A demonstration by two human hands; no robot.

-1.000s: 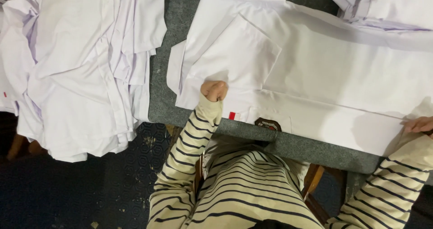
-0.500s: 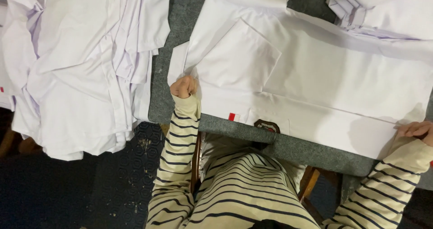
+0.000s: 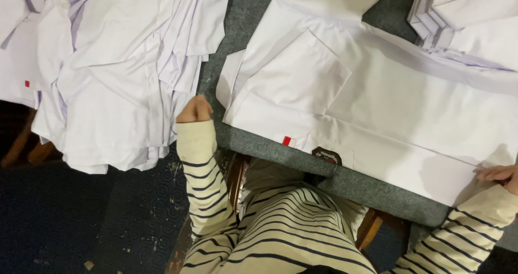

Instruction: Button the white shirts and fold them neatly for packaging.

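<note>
White shirt (image 3: 377, 101) lies flat on the grey table (image 3: 345, 179), right of the shirt pile (image 3: 118, 74). I see my left hand (image 3: 194, 111) curled closed, holding nothing, beside the pile; right hand (image 3: 499, 174) fingers spread, resting on the shirt's near right edge.

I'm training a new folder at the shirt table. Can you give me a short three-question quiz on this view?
1. True or false: the left hand rests flat on the folded white shirt.
2. Which edge of that shirt does the right hand touch: A near right edge, B far collar end, C left sleeve?
3. What lies left of the grey table?

Key:
1. False; it is a loose fist beside the shirt, by the table's edge.
2. A.
3. A pile of unfolded white shirts.
</note>
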